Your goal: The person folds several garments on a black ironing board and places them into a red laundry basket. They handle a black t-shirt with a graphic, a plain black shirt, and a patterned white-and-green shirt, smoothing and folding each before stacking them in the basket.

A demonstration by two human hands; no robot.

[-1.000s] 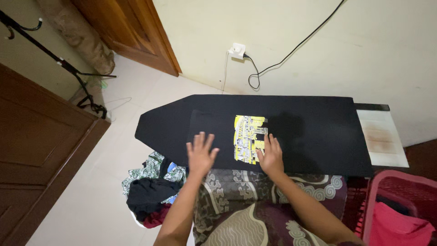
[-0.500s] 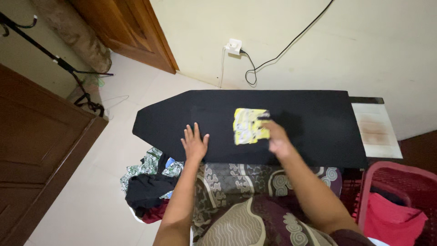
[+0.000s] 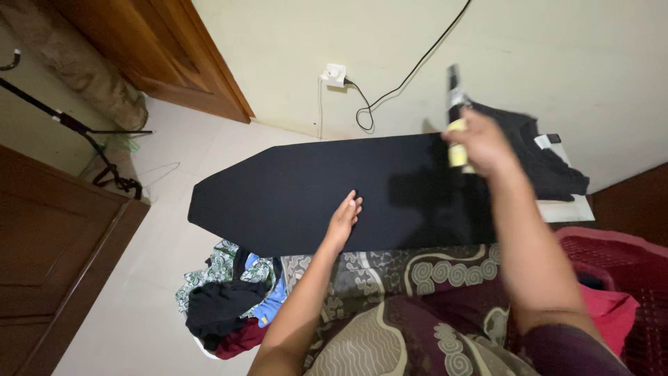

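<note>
Black ironing board (image 3: 292, 195) fills the tiled room; left hand (image 3: 344, 219) rests flat, fingers spread, while right hand (image 3: 480, 143) lifts a clutched black shirt (image 3: 536, 157).

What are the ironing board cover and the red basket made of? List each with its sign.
Ironing board cover: seemingly matte black fabric; it shows no shine and lies smooth and flat under the left hand.
Red basket: likely rigid plastic; its wall has a moulded grid of small openings with an even, slightly glossy colour.
</note>
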